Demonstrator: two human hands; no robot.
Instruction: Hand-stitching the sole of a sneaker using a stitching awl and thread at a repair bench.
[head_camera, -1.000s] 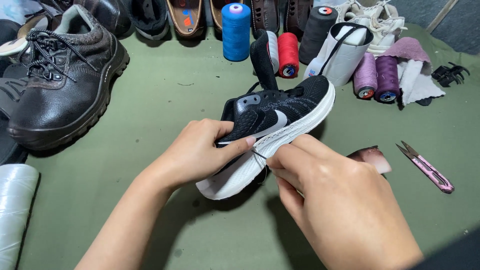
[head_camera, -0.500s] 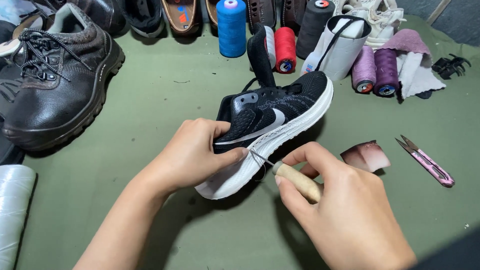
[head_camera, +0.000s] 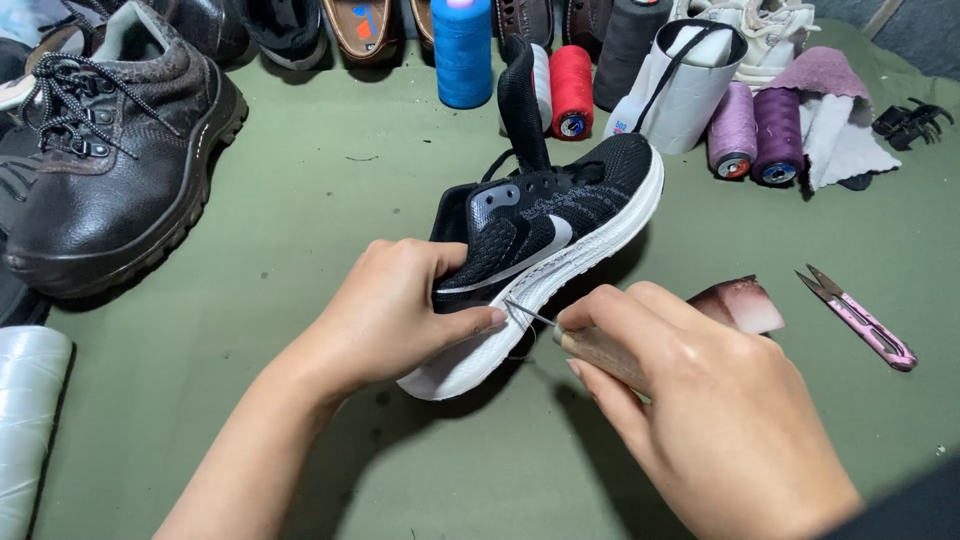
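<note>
A black mesh sneaker with a white sole lies tilted on its side over the green cloth. My left hand grips its toe end, thumb pressed on the upper near the sole seam. My right hand holds a wooden-handled awl. The awl's thin metal needle touches the seam between upper and sole, just beside my left thumb. A thread runs from the needle point along the sole.
A brown leather boot stands at the left. Thread spools in blue, red and purple line the back. Pink thread snips lie at the right, a leather scrap beside my right hand, a white spool lower left.
My right hand has drawn back to the right, bringing the awl handle and needle into view at the sole seam. The sneaker has stayed in my left hand.
</note>
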